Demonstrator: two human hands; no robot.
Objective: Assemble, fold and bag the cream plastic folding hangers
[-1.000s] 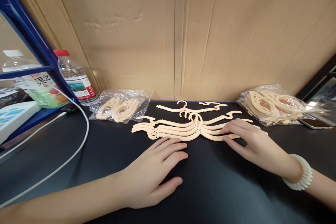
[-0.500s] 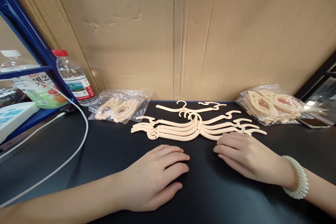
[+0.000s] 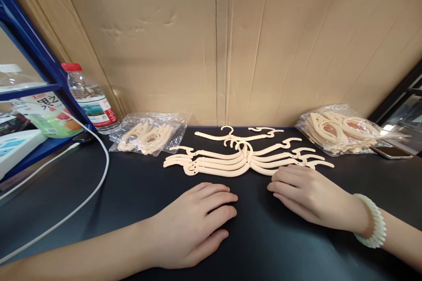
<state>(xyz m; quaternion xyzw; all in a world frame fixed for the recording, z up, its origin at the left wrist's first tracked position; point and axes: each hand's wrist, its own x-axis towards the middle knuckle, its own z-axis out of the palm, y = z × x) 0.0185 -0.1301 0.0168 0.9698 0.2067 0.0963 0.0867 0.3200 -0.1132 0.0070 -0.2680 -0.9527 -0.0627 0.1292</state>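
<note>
Several beige folding clothes hangers (image 3: pixel 224 169) lie unfolded in a nested row on the black table, their hooks bunched near the middle. Behind them lies one more hanger (image 3: pixel 212 136), its hook pointing to the cardboard. My left hand (image 3: pixel 198 224) rests on the table in front of the row, fingers stretched out and holding nothing. To the right, my right hand (image 3: pixel 308 197) lies with its fingers loosely bent, next to the front hanger and covering part of its right arm. Nothing shows in its fingers, and its thumb is mostly hidden.
Clear bags of folded hangers lie at the left (image 3: pixel 148 136) and right (image 3: pixel 343 129). A phone (image 3: pixel 394 152) lies by the right bag. A red-capped water bottle (image 3: pixel 94 101) stands beside a blue shelf (image 3: pixel 31 39). A white cable (image 3: pixel 107 162) loops across the left; cardboard (image 3: pixel 165 52) stands behind.
The view has shifted very slightly. Both hands and the hangers stay where they were.
</note>
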